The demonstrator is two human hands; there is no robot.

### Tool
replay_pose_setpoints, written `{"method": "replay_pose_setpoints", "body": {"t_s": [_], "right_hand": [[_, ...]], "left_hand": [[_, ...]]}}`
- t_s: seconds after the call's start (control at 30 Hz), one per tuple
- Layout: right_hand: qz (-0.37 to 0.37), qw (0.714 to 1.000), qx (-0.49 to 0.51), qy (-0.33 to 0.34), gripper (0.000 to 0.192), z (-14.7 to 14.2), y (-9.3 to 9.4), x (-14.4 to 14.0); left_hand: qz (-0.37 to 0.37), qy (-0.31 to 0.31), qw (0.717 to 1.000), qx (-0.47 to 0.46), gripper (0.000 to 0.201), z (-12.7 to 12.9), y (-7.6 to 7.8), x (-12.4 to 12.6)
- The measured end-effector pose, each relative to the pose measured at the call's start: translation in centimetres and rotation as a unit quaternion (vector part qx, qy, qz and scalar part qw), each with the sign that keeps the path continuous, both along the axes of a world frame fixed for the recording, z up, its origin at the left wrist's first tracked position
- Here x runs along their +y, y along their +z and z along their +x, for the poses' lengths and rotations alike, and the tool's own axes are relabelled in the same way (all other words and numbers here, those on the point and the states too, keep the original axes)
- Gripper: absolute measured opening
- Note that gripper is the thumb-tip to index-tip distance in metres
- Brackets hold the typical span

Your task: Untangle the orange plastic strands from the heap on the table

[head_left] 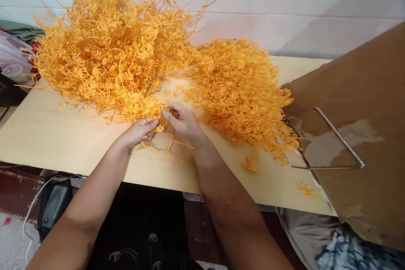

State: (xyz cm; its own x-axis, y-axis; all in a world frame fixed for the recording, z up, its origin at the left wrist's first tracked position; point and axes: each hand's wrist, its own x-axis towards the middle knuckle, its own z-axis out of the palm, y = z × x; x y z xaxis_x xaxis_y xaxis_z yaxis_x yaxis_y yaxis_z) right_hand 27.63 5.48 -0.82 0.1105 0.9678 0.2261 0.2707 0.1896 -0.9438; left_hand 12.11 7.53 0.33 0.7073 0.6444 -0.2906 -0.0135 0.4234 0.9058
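Observation:
At the front of the large tangled heap of orange plastic sprigs [107, 50], both my hands work close together. My left hand [141, 130] is closed, thumb against fingers, on an orange plastic sprig [160, 128] with small flower-like ends. My right hand [182, 121] pinches the same cluster from the other side, its fingertips partly hidden. Thin bare orange stems [172, 145] lie on the table below my hands. To the right spreads a lower pile of small orange plastic pieces [237, 88].
Beyond the pale table [79, 143] stands a white wall. A cardboard box [357, 88] is at the right, with a bent metal wire frame [340, 135] against it. Loose orange bits [305, 190] lie near the front right edge. A plastic bag [14, 52] is at the far left.

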Motion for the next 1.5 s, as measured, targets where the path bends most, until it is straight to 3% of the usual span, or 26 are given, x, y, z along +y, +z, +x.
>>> {"method": "replay_pose_setpoints", "body": {"t_s": [0.27,0.4,0.47,0.63,0.83,0.97,1.1,1.23,1.5], "right_hand": [[-0.072,0.983,0.155,-0.066,0.029,-0.8,-1.1,1.2],[-0.035,0.971,0.16,-0.173,0.028,0.1,-2.9,2.7],[-0.022,0.968,0.156,-0.193,0.029,0.7,-3.7,3.2],[-0.002,0.96,0.227,-0.165,0.029,1.1,-4.0,3.4],[-0.041,0.953,0.291,-0.07,0.037,0.5,-1.6,1.7],[-0.061,0.977,0.205,0.015,0.039,-0.3,-0.4,0.4],[-0.018,0.998,-0.032,0.047,0.03,-1.4,-0.2,-0.4],[0.016,0.973,-0.229,0.028,0.014,-2.2,-0.8,-0.8],[0.058,0.938,-0.339,0.049,0.011,-2.6,-0.8,-0.9]], "left_hand": [[0.041,-0.012,0.999,0.017,0.037,-0.4,-0.4,-0.1],[0.073,-0.052,0.995,0.034,0.043,-0.8,-0.6,-0.3],[0.08,-0.064,0.994,0.035,0.044,-1.0,-0.6,-0.4],[0.035,-0.03,0.999,0.001,0.044,-0.8,-0.7,0.1],[0.001,0.056,0.998,-0.039,0.039,0.1,-0.7,0.5],[0.02,0.134,0.989,-0.063,0.04,0.7,-0.7,0.3],[-0.003,0.174,0.981,-0.091,0.044,1.3,-1.3,0.5],[-0.017,0.231,0.965,-0.121,0.036,1.8,-1.9,1.0],[-0.038,0.323,0.941,-0.091,0.019,2.5,-1.9,1.1]]}}
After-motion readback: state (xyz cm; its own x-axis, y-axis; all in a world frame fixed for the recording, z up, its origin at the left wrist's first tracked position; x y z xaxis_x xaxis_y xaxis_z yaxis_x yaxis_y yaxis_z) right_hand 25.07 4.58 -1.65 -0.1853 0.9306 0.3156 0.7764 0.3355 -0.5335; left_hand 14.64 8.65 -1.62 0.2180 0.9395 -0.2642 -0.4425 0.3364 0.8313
